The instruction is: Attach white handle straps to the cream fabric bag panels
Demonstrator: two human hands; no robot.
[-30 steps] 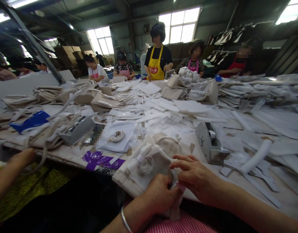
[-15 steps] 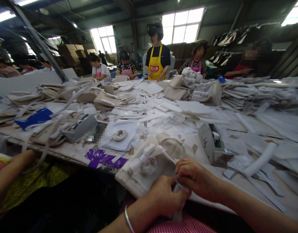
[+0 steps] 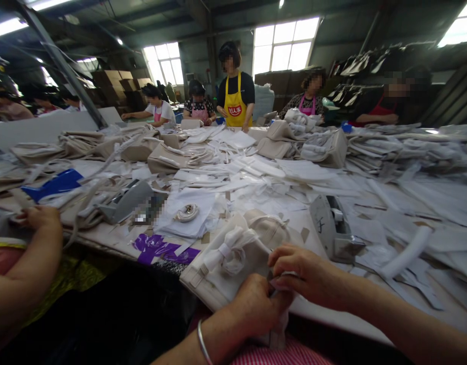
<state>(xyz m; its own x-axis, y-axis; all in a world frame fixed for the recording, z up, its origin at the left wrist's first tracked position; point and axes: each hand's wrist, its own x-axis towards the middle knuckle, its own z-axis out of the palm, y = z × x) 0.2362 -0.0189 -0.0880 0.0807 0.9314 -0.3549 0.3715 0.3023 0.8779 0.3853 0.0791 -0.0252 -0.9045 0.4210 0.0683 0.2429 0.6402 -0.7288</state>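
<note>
A cream fabric bag [image 3: 221,276] with a white paper-wrapped bundle [image 3: 227,251] on top lies at the near table edge. My left hand [image 3: 256,306], a bangle on its wrist, is closed on a strip of white paper or cloth [image 3: 281,319] hanging over the edge. My right hand [image 3: 305,274] pinches the same white piece right above the left hand. Both hands touch at the bag's right corner.
A grey tape dispenser [image 3: 332,228] stands right of my hands, another [image 3: 124,200] to the left. A co-worker's hand [image 3: 39,218] rests at the left table edge. White paper pieces and beige bags cover the table [image 3: 115,238]. Several people work at the far side.
My right hand's fingers curled from stretched to a pinch on the white piece. The co-worker's hand at left rose onto the table edge. The person in the yellow apron shifted left.
</note>
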